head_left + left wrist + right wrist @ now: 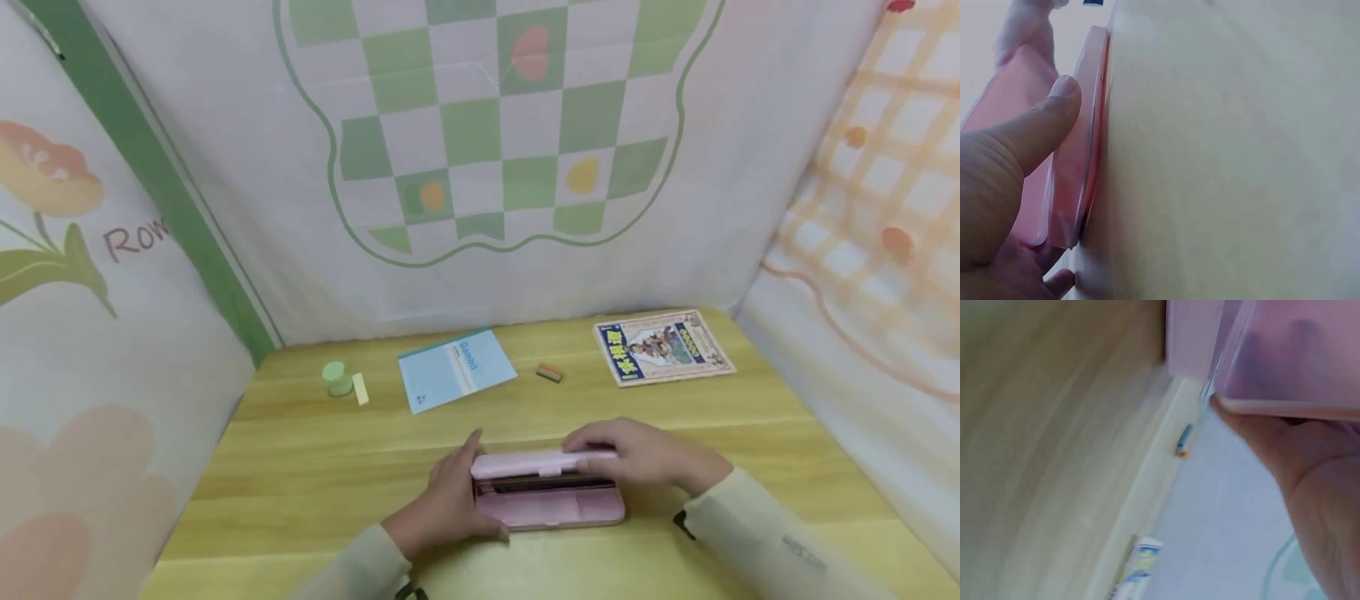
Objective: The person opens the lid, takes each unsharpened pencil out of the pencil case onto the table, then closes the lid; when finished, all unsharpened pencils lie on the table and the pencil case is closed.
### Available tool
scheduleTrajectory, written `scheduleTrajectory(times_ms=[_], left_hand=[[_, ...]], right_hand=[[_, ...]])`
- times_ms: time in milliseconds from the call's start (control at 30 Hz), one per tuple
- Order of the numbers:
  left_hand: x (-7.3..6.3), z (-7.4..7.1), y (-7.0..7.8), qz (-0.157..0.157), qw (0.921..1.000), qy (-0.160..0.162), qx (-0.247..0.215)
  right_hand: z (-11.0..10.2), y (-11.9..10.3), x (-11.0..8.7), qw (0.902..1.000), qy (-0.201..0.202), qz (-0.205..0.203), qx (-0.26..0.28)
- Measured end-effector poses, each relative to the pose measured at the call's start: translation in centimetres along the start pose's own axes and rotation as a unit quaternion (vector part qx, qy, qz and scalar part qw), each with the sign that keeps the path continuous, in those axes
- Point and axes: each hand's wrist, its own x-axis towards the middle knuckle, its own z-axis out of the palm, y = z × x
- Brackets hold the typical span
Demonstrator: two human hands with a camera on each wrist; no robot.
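A pink pencil case [528, 507] lies near the table's front, its lid [517, 464] raised partway at the back. Dark slender items show beneath the lid, though their kind is hidden in shadow. My left hand [450, 504] grips the case's left end, thumb at the front side and fingers toward the back. In the left wrist view the thumb lies across the case's side [1075, 169]. At the right end of the lid, my right hand [637, 450] holds its edge between thumb and fingers. The right wrist view has the lid [1310, 362] tilted above that hand [1316, 462].
Behind the case on the wooden table [315, 467] lie a light blue notebook [457, 371], a small orange and dark block [550, 372] and an illustrated book [666, 347]. A green spool-shaped object [337, 379] stands left, beside a pale yellow strip [361, 389]. Printed cloth walls surround the table.
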Motion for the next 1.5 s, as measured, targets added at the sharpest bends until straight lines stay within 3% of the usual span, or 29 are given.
scheduleTrajectory(times_ms=[167, 467, 667, 800, 1000, 1167, 1267, 1500], left_hand=[[-0.3, 0.5, 0.1, -0.023, 0.9995, 0.024, -0.003], [-0.4, 1.4, -0.3, 0.033, 0.9975, 0.062, -0.012], [-1.5, 2.8, -0.2, 0.009, 0.9987, 0.044, -0.025], [-1.8, 3.0, -0.3, 0.013, 0.9987, 0.044, -0.023], [-1.2, 2.0, 0.0, 0.037, 0.998, 0.048, -0.016], [-0.6, 1.2, 0.1, 0.036, 0.9983, 0.041, 0.022], [-0.1, 0.9, -0.3, 0.055, 0.9964, 0.031, 0.056], [0.3, 0.5, -0.4, 0.056, 0.9965, 0.022, 0.059]], right_hand=[[-0.8, 1.5, 1.1, 0.9959, 0.041, 0.058, 0.056], [-0.8, 3.3, 2.4, 0.981, 0.123, 0.133, 0.069], [0.2, 3.5, 1.6, 0.9698, 0.155, 0.177, 0.065], [0.7, 3.6, 1.4, 0.968, 0.166, 0.18, 0.053], [0.2, 3.7, 2.0, 0.9661, 0.18, 0.184, 0.022], [-0.5, 4.1, 2.7, 0.9668, 0.186, 0.175, 0.012], [-0.7, 4.3, 3.1, 0.9676, 0.188, 0.168, 0.007], [-1.2, 3.6, 3.4, 0.9674, 0.193, 0.163, 0.006]])
